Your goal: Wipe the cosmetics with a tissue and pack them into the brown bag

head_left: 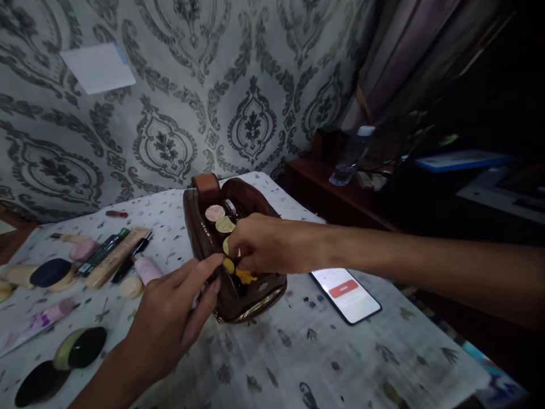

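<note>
A brown leather pouch (251, 298) stands open in the middle of the table, with several round-capped cosmetics (215, 213) standing upright inside it. My left hand (170, 321) holds the pouch's near left edge, thumb and fingers pressed on the rim. My right hand (266, 244) reaches in from the right over the pouch's opening, its fingers pinched on a small gold-capped item (229, 265) just inside. A yellow piece (246, 276) shows under that hand.
Tubes, pencils and compacts (114, 255) lie at the left on the patterned tablecloth (323, 363). A lit phone (346, 294) lies right of the pouch. A water bottle (351, 156) stands on a dark wooden shelf behind. Dark round compacts (80, 346) sit near the front left.
</note>
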The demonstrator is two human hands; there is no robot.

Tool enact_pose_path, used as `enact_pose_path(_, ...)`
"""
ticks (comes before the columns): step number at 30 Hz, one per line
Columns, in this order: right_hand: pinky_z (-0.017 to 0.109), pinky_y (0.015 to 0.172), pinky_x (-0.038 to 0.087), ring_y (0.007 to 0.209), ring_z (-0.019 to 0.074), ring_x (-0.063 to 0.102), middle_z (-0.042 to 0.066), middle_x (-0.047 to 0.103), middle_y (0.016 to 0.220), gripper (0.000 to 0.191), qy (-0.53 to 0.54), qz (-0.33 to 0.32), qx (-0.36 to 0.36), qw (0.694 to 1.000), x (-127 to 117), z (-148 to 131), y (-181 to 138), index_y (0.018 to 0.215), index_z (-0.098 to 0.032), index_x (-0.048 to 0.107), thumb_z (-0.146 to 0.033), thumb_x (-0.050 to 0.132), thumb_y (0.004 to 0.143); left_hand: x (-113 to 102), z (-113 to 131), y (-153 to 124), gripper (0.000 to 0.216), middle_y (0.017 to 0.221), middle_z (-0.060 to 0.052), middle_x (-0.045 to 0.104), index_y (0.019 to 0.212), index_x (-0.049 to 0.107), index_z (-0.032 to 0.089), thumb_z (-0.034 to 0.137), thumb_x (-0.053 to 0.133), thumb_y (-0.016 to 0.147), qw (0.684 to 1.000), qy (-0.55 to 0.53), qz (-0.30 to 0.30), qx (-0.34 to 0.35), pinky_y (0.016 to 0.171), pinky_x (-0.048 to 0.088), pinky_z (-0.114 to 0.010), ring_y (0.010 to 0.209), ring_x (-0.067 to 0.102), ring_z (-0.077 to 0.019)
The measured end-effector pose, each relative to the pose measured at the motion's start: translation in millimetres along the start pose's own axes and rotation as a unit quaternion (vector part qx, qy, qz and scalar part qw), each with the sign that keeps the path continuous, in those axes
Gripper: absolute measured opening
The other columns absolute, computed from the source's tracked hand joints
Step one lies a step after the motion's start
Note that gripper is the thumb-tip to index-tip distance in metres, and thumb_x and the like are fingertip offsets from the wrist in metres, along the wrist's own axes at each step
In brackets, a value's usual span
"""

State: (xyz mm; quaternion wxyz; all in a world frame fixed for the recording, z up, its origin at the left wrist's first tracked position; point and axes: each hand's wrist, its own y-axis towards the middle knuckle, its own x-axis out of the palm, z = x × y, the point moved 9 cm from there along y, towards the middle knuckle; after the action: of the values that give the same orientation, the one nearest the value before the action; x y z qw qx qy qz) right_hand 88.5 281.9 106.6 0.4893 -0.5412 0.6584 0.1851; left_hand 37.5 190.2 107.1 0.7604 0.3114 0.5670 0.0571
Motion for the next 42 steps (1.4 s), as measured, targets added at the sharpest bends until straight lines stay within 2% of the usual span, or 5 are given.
enact_pose_path(8,0.021,0.056,0.034,0.057,0.0088,0.051,-0.004,0.059,0.061,0.019,0.099,0.212,-0.067,0.97,-28,-4,-57,0.084,-0.015,0.072,-0.013,0.054,0.087,1,-2,-5,0.033,0.12,-0.008,0.07,0.132,0.049,0.018,0.023,0.043,0.1,0.999,-0.026,-0.007,-0.034,0.083,0.055,-0.02,0.1,0.071,-0.0148)
enact_pose_path(13,0.026,0.072,0.043,0.076,0.0142,0.058,0.002,0.065,0.08,0.019,0.065,0.211,-0.084,0.972,-4,-17,-58,0.095,-0.015,0.067,-0.011,0.05,0.09,3,-2,-11,0.039,0.117,-0.008,0.071,0.137,0.044,0.019,0.024,0.044,0.099,0.996,-0.044,-0.011,-0.075,0.08,0.055,-0.022,0.095,0.072,-0.0156)
enact_pose_path(18,0.034,0.085,0.048,0.097,0.0204,0.062,0.013,0.063,0.109,0.022,0.082,0.221,-0.081,0.968,23,-17,-52,0.112,-0.014,0.052,-0.012,0.042,0.092,8,-4,-35,0.046,0.079,0.0,0.068,0.142,0.032,0.017,0.026,0.042,0.098,0.985,-0.088,-0.011,-0.151,0.061,0.051,-0.021,0.068,0.067,-0.0134)
enact_pose_path(33,0.028,0.058,0.046,0.061,0.0168,0.062,0.001,0.065,0.075,0.024,0.064,0.318,-0.105,0.94,35,-13,-49,0.119,-0.022,0.046,-0.027,0.037,0.096,2,-45,-134,0.032,0.066,0.001,0.059,0.124,0.054,0.019,0.031,0.041,0.098,0.961,-0.025,-0.031,-0.275,0.059,0.044,-0.025,0.057,0.056,-0.0159)
enact_pose_path(42,0.034,0.07,0.054,0.082,0.0232,0.069,0.008,0.068,0.09,0.034,0.013,0.411,-0.087,0.907,36,-12,-54,0.128,-0.023,0.046,-0.031,0.04,0.096,-5,-53,-154,0.03,0.067,0.0,0.061,0.116,0.058,0.019,0.034,0.038,0.099,0.964,-0.012,-0.01,-0.267,0.063,0.046,-0.026,0.057,0.056,-0.016)
